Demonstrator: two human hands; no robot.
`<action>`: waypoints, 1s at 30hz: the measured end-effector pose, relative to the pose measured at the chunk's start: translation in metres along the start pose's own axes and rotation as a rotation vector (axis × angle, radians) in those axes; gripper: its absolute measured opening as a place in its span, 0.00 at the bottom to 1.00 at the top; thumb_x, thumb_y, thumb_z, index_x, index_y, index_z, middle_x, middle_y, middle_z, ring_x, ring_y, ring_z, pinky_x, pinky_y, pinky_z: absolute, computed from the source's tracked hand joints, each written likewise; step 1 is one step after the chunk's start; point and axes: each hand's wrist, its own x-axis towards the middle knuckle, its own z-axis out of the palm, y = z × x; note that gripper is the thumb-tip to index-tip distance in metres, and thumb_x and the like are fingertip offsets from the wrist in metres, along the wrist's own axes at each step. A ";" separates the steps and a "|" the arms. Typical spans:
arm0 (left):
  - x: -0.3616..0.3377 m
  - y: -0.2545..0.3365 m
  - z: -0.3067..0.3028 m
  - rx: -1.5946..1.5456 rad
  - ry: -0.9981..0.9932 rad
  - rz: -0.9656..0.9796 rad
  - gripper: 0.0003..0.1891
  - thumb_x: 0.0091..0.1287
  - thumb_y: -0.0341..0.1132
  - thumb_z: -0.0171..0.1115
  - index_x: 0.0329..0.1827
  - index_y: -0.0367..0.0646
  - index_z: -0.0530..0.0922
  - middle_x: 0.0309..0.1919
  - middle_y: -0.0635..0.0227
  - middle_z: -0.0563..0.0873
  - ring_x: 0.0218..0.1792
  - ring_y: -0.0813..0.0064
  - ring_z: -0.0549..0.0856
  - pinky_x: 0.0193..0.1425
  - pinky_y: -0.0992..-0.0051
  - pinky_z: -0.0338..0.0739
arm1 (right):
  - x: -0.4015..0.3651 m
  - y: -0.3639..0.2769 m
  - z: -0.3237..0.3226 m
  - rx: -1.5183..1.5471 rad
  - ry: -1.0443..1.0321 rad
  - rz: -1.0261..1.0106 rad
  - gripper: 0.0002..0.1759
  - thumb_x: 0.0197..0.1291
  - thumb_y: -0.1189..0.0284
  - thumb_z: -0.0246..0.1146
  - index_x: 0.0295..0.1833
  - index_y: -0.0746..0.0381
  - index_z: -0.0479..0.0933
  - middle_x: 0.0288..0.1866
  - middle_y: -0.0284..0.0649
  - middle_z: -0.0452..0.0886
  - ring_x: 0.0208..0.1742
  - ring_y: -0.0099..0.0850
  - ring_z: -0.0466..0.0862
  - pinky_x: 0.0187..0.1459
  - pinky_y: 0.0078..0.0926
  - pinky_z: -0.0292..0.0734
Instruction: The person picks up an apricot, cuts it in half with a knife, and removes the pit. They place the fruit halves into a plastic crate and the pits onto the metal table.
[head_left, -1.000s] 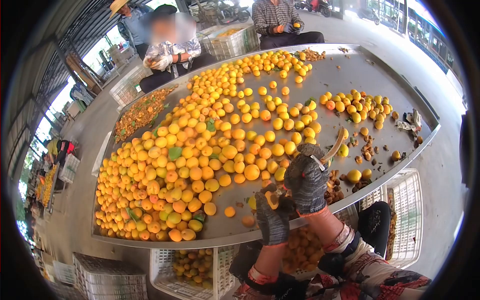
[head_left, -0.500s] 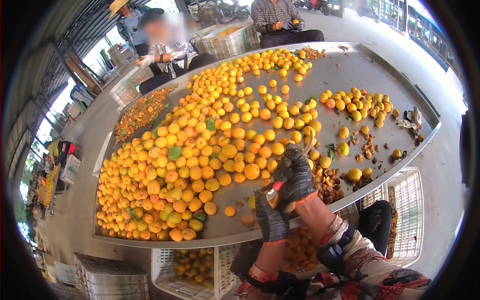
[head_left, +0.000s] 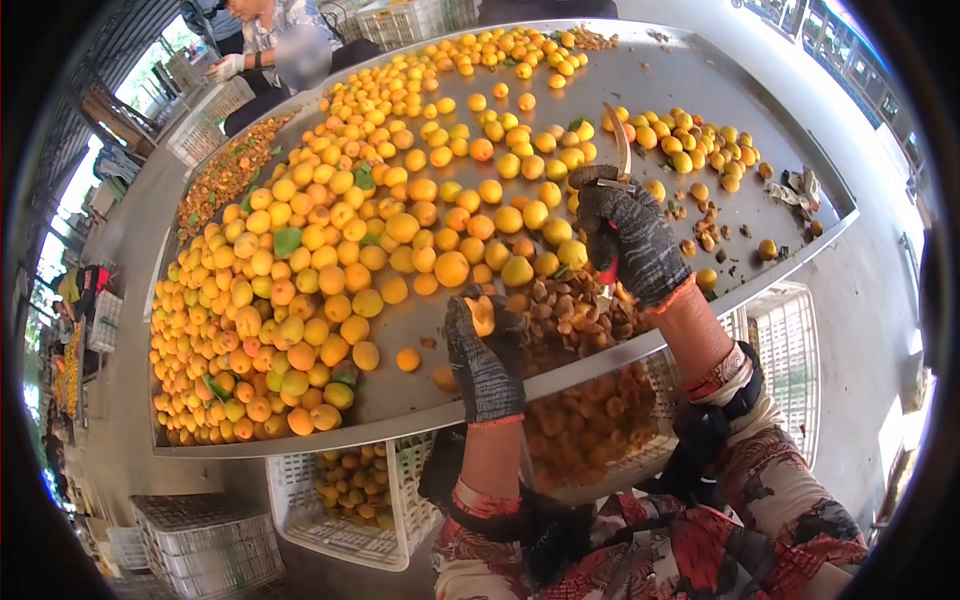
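While the left hand [head_left: 487, 365] clasps an orange apricot [head_left: 483, 314] in its gloved fingers over the near edge of the tabletop [head_left: 700, 70], a heap of brown pits [head_left: 575, 312] lies just to its right. The right hand [head_left: 632, 240] is clenched on a curved knife [head_left: 622, 140], blade up, apart from the apricot. Loose fruit [head_left: 330, 260] crowds the tabletop beyond, and white crates [head_left: 300, 520] stand below.

Left hand [head_left: 485, 362] curls closed near the body; right hand [head_left: 632, 240] fists tight, farther out (both gloved).
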 end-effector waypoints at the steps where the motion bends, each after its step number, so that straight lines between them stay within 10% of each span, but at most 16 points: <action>1: -0.002 0.002 0.001 0.002 0.019 -0.016 0.14 0.66 0.46 0.51 0.44 0.45 0.73 0.35 0.69 0.79 0.30 0.76 0.78 0.30 0.77 0.75 | -0.013 -0.004 -0.007 -0.003 0.015 0.019 0.13 0.57 0.68 0.56 0.45 0.64 0.73 0.23 0.32 0.71 0.15 0.19 0.69 0.17 0.13 0.64; 5: -0.021 0.016 0.007 0.187 0.008 0.074 0.15 0.64 0.46 0.53 0.44 0.46 0.73 0.35 0.69 0.79 0.30 0.76 0.78 0.30 0.78 0.74 | -0.085 0.004 -0.032 -0.045 -0.262 0.263 0.13 0.55 0.73 0.60 0.46 0.67 0.74 0.32 0.34 0.78 0.32 0.19 0.76 0.34 0.17 0.73; 6: -0.023 0.019 0.006 0.228 -0.006 0.088 0.15 0.64 0.47 0.53 0.45 0.46 0.73 0.35 0.69 0.79 0.29 0.76 0.78 0.29 0.79 0.74 | -0.097 -0.002 -0.036 -0.529 -0.395 0.317 0.14 0.55 0.74 0.59 0.48 0.67 0.73 0.37 0.34 0.78 0.39 0.20 0.75 0.43 0.21 0.72; 9: -0.030 0.030 -0.002 0.192 -0.018 0.043 0.15 0.63 0.47 0.54 0.39 0.43 0.74 0.30 0.69 0.79 0.31 0.77 0.79 0.28 0.80 0.75 | -0.140 0.054 -0.061 -0.637 -0.495 0.126 0.09 0.52 0.76 0.64 0.40 0.65 0.77 0.35 0.35 0.79 0.38 0.20 0.77 0.40 0.17 0.73; 15: -0.043 0.039 -0.014 0.236 0.005 0.111 0.17 0.63 0.48 0.55 0.41 0.42 0.74 0.31 0.69 0.80 0.31 0.77 0.79 0.28 0.82 0.74 | -0.184 0.202 -0.137 -0.837 -0.520 0.475 0.08 0.57 0.76 0.60 0.42 0.66 0.76 0.31 0.33 0.79 0.34 0.20 0.77 0.35 0.18 0.73; 18: -0.050 0.043 -0.013 0.176 0.020 0.120 0.17 0.62 0.47 0.56 0.42 0.42 0.74 0.34 0.68 0.80 0.32 0.77 0.79 0.27 0.82 0.75 | -0.188 0.231 -0.148 -1.187 -0.600 0.091 0.08 0.58 0.73 0.59 0.41 0.64 0.76 0.29 0.32 0.78 0.31 0.19 0.76 0.32 0.18 0.72; 24: -0.051 0.042 -0.013 0.187 0.050 0.093 0.18 0.63 0.50 0.54 0.41 0.43 0.73 0.29 0.70 0.80 0.28 0.79 0.79 0.24 0.80 0.75 | -0.181 0.237 -0.106 -1.214 -0.724 0.482 0.12 0.53 0.72 0.53 0.44 0.53 0.76 0.39 0.33 0.80 0.37 0.37 0.81 0.38 0.32 0.77; 26: -0.049 0.043 -0.020 0.217 0.043 0.091 0.18 0.63 0.49 0.54 0.44 0.44 0.72 0.35 0.70 0.79 0.31 0.78 0.78 0.25 0.81 0.74 | -0.184 0.267 -0.111 -1.535 -1.099 -0.256 0.11 0.52 0.64 0.56 0.40 0.54 0.77 0.33 0.43 0.79 0.29 0.36 0.80 0.32 0.33 0.75; 30: -0.054 0.049 -0.023 0.237 -0.007 0.038 0.16 0.63 0.48 0.54 0.46 0.46 0.72 0.37 0.70 0.78 0.31 0.78 0.78 0.26 0.81 0.73 | -0.192 0.296 -0.097 -1.492 -0.848 -0.029 0.15 0.51 0.64 0.56 0.45 0.56 0.74 0.37 0.43 0.79 0.34 0.39 0.81 0.34 0.37 0.76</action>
